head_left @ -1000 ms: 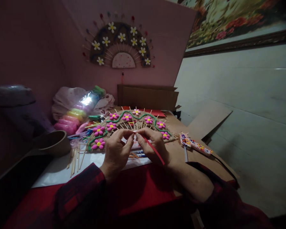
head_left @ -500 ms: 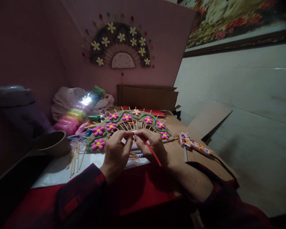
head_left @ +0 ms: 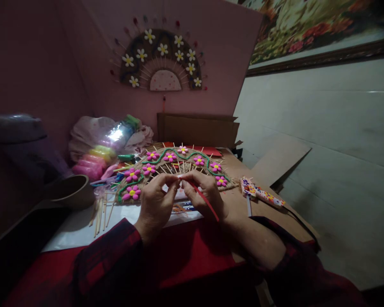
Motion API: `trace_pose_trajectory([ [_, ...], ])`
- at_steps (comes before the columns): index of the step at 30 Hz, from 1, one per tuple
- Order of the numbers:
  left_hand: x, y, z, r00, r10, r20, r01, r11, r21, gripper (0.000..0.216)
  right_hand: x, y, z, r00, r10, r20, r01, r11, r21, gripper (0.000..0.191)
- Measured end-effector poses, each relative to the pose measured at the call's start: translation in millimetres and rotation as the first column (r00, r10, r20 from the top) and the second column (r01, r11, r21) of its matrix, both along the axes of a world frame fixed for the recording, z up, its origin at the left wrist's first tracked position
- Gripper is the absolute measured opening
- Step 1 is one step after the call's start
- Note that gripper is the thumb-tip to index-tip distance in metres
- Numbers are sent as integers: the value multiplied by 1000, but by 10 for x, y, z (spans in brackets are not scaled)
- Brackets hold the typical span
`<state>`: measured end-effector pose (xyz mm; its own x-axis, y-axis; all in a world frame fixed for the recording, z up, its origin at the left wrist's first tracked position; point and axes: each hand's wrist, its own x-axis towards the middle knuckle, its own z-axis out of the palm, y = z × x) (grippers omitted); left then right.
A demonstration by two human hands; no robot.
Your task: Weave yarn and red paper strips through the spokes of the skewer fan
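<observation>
A narrow red paper strip [head_left: 207, 202] is pinched between my two hands, its loose end trailing down over the right one. My left hand [head_left: 156, 200] closes thumb and finger on the strip's far end, where fingertips of both hands meet. My right hand [head_left: 207, 194] grips it just beside that point. Behind the hands lies a half-round fan of twine [head_left: 192, 160], decorated with pink clay flowers [head_left: 170, 157], a wavy green cord and thin sticks around its edge. My hands hide the fan's lower middle.
At left stand a cardboard ring [head_left: 73, 190], loose wooden sticks [head_left: 99, 215] and bagged coloured clay [head_left: 94, 160]. A flower-patterned glue gun [head_left: 260, 194] with a dark cord lies at right on brown cardboard [head_left: 240, 213]. A finished fan [head_left: 161, 42] hangs on the pink wall.
The fingertips have shifted very slightly, and the strip's loose end has swung a little to the right. Everything else stays where it was.
</observation>
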<state>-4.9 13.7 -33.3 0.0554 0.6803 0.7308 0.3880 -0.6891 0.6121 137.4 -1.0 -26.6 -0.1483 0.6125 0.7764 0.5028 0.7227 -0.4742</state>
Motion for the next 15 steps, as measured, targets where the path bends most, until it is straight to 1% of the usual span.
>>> trace_pose_trajectory([
  [3, -5, 3, -3, 999, -35, 23, 35, 999, -7, 4, 4, 0, 9, 1000, 13, -4, -13, 1000, 16, 13],
  [6, -7, 0, 4, 999, -49, 22, 48, 999, 16, 7, 7, 3, 14, 1000, 21, 13, -21, 1000, 21, 13],
  [10, -6, -10, 23, 1000, -25, 8, 25, 999, 27, 5, 9, 3, 13, 1000, 12, 20, -12, 1000, 21, 14],
  [13, -8, -17, 26, 1000, -7, 5, 7, 1000, 12, 6, 6, 0, 7, 1000, -4, 19, 3, 1000, 30, 13],
  [15, -8, -14, 19, 1000, -17, 12, 17, 1000, -4, 6, 4, -1, 1, 1000, -7, 22, 7, 999, 42, 13],
])
